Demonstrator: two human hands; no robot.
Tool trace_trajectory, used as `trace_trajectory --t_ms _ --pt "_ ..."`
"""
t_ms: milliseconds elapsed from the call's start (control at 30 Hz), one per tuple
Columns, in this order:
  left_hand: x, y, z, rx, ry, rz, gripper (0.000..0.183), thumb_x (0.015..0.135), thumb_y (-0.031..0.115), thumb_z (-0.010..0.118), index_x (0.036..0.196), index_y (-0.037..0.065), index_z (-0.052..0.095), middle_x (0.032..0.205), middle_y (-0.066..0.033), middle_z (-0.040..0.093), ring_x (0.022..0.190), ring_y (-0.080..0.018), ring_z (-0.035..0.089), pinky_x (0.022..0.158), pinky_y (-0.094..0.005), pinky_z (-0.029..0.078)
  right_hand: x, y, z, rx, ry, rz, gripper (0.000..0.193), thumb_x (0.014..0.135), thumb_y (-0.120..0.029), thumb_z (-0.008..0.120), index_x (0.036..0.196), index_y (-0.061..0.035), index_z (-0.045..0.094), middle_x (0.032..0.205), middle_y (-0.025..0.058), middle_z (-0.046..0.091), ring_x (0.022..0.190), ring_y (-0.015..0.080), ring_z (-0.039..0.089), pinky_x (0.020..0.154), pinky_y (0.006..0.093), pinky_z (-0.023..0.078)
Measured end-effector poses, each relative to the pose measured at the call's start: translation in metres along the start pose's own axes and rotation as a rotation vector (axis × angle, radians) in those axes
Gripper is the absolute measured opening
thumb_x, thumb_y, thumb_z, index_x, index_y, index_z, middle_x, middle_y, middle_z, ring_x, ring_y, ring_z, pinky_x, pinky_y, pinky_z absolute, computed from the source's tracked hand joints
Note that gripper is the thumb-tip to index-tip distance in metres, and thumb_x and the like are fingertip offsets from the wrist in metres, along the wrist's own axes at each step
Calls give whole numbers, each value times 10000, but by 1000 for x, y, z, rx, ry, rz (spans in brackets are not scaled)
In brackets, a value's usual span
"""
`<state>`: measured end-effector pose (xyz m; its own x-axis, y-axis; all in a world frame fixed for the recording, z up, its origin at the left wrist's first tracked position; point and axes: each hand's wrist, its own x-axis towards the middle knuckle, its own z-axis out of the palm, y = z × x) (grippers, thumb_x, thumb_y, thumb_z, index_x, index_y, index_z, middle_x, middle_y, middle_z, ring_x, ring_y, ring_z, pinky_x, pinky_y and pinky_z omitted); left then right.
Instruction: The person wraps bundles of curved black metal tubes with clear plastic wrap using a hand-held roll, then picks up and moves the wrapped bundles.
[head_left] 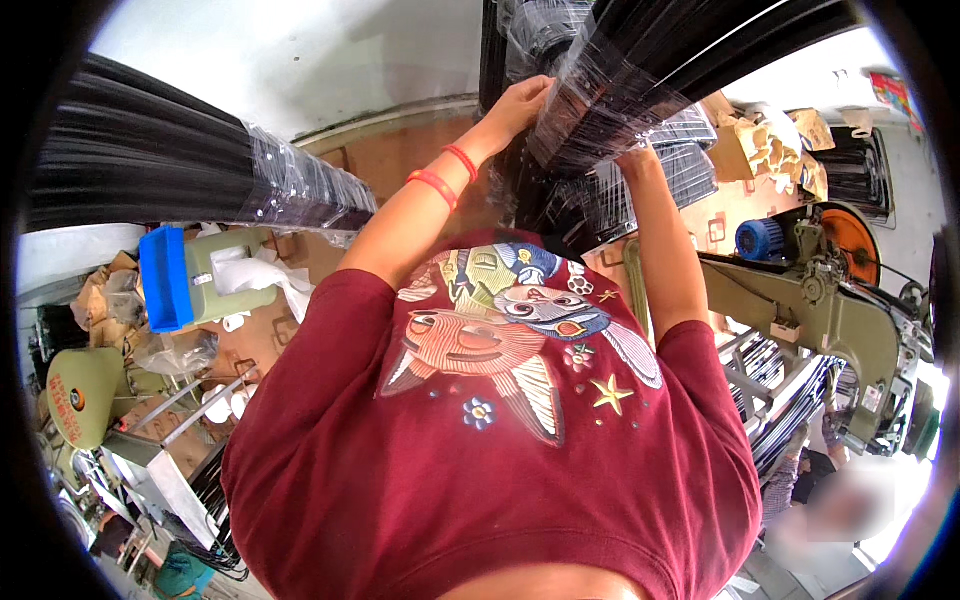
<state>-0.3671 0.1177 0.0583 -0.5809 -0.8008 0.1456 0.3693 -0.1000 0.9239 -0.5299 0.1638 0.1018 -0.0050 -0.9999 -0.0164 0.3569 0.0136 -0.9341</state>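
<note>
The step in hand looked like lifting or steadying a long bundle of thin black rods wrapped in clear plastic film [640, 90], held up in front of the person at arm's length. The left hand [520, 100] lay pressed against the near side of the wrapped bundle, fingers curled over the film in a clenched grip on it; two red bands circled that wrist. The right hand [632, 152] reached up under the same bundle (its fingers were hidden behind the film and rods, so I could not tell whether that grip was closed or loose). Both forearms rose steeply from the dark red printed shirt [480, 430], elbows bent only a little, the two hands close together on the bundle's wrapped end. A second film-wrapped bundle of black rods [190, 170] lay across the upper left, apart from both hands. Judged from this, the next move would call for a firm hold with both hands and care for the bundle's length, since a green metal press machine [800, 300] stood near on the right, and a blue plastic bin [165, 278] sat lower left.
</note>
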Motion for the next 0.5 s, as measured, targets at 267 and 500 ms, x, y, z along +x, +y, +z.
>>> trace_trajectory --t_ms 267,500 --pt "-13 24 4 142 -167 -78 339 916 276 385 1147 35 441 1068 -22 516 973 -82 453 860 -254 367 -15 -29 -4 -318 159 91 287 815 -162 550 1021 37 531 945 104 571 833 172 548 733 291 470" --pt "-67 23 24 604 141 250 526 762 67 575 1215 28 310 1154 -123 433 1092 -221 431 938 -313 330 -97 -66 -19 -609 -64 213 452 618 91 584 1017 -53 430 1044 74 568 1058 192 498 877 305 417"
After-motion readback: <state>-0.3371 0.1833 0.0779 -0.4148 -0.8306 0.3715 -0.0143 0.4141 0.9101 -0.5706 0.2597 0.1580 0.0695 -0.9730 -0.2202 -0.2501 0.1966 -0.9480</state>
